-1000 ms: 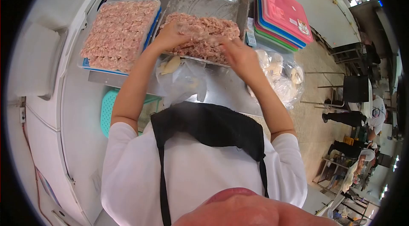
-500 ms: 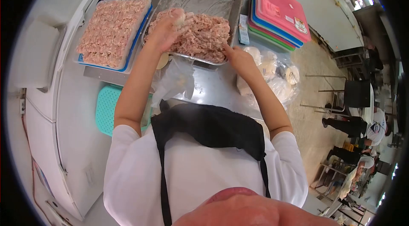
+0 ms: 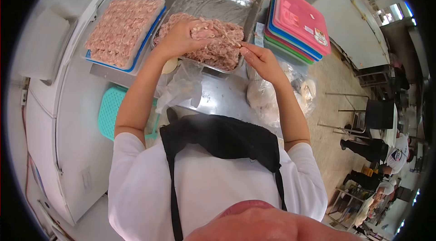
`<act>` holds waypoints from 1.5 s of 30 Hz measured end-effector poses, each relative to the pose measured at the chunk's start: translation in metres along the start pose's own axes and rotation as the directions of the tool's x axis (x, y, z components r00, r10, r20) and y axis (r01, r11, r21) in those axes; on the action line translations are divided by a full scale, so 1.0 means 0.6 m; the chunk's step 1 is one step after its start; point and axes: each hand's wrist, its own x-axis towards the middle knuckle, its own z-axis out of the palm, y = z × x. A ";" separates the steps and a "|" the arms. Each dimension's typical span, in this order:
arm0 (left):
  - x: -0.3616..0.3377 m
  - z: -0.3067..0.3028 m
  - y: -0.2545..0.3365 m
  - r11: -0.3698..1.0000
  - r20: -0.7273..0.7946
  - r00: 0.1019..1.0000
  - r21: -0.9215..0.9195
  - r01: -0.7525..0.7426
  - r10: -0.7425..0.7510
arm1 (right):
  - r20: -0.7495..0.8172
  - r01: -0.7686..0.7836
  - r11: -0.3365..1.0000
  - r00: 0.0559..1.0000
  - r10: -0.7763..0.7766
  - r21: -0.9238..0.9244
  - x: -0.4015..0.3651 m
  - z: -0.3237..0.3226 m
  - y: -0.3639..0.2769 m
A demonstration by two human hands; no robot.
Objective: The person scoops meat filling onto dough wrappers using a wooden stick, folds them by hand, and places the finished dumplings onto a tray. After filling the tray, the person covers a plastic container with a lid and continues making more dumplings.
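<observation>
A white fridge [image 3: 77, 127] stands at far left. Just beside it, on the worktop [image 3: 218, 91], is a clear box [image 3: 153, 22] filled with rows of meat lumps [image 3: 120, 34], and a turquoise stool [image 3: 111, 114] sits lower down. Next comes a metal tray [image 3: 222, 2]: the mince [image 3: 222, 52] lies heaped in its near half, while the far half shows smeared metal.

The left hand [image 3: 178, 39] is cupped at the left of the heap, its fingers curled around a lump of mince. The right hand [image 3: 264, 61] is by the tray's right edge, thumb and forefinger near each other; how tightly they close, and on what, I cannot tell. The step in hand looks like working the mince by hand; from this grip, a next move would call for keeping the lump together over the tray.

A crumpled plastic bag [image 3: 181, 89] lies before the tray. To the right are a bag of pale rounds [image 3: 263, 98], a stack of coloured lids [image 3: 297, 23], then a black chair [image 3: 380, 114] and people at work beyond.
</observation>
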 end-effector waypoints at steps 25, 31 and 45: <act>-0.037 0.001 -0.029 0.980 -0.082 0.988 -0.164 0.113 -0.128 | -0.060 0.012 0.888 0.997 -0.045 -0.459 0.006 -0.053 0.043; -0.034 -0.007 -0.018 0.980 0.102 0.983 -0.147 -0.134 0.150 | 0.094 0.304 0.920 0.953 -0.290 -0.246 0.008 0.009 -0.008; -0.101 -0.084 -0.081 0.986 -0.081 0.996 -0.161 -0.036 0.023 | -0.076 0.201 0.767 0.948 -0.308 -0.610 0.010 0.065 -0.175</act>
